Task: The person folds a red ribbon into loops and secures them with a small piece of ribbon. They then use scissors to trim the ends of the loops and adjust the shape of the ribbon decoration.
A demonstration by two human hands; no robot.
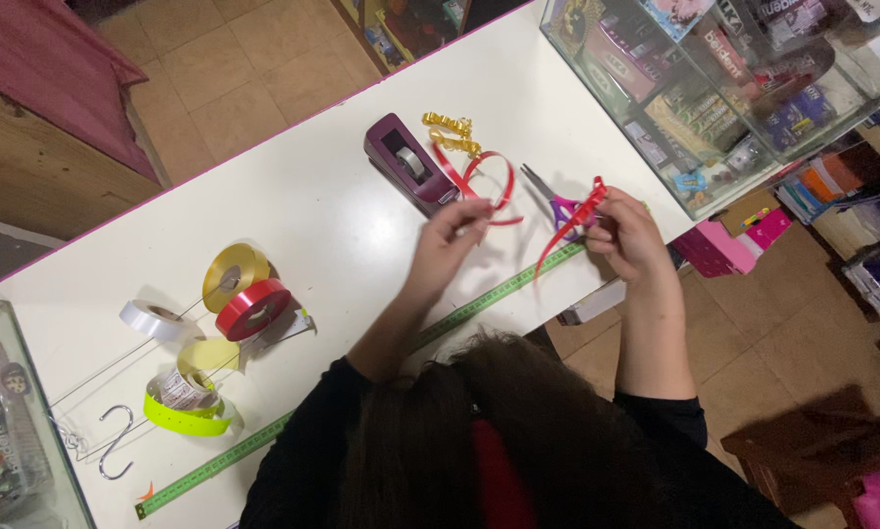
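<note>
My right hand (628, 238) pinches a folded piece of red ribbon (594, 199) above the table's right edge; one strand hangs down to the left. My left hand (450, 243) has its fingers drawn together just below a loose red ribbon loop (487, 178) that lies beside a purple tape dispenser (406, 163). Whether those fingers hold anything is not clear. Scissors with purple handles (549, 201) lie between my hands. A curled gold ribbon (449, 132) sits behind the dispenser.
A green measuring tape (361, 377) runs along the white table (303, 196). At the left are gold (232, 274), red (254, 309), white (154, 319) and yellow-green (190, 411) ribbon rolls and a metal hook (117, 446). Glass display cases stand at the right (734, 88) and left (9, 431).
</note>
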